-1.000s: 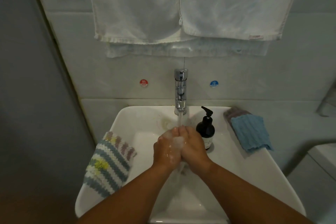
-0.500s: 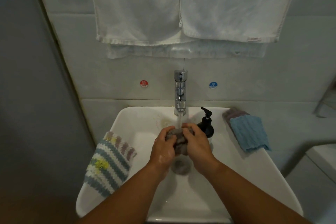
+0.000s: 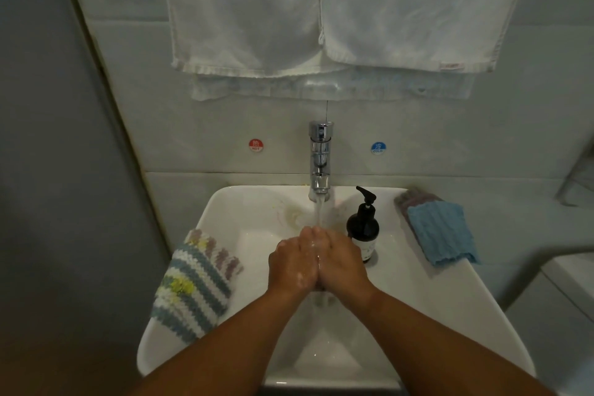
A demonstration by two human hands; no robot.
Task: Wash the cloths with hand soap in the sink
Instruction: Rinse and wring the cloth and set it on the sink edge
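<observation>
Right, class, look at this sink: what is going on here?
A person presses the left hand and right hand together, sudsy, under water running from the tap. Anything between the palms is hidden. A striped cloth lies on the sink rim at left, a blue cloth at right, a black pump bottle beside the tap.

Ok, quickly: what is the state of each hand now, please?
Left hand: pressed palm to palm against the right, grip cannot be told.
Right hand: pressed against the left, grip cannot be told.
</observation>
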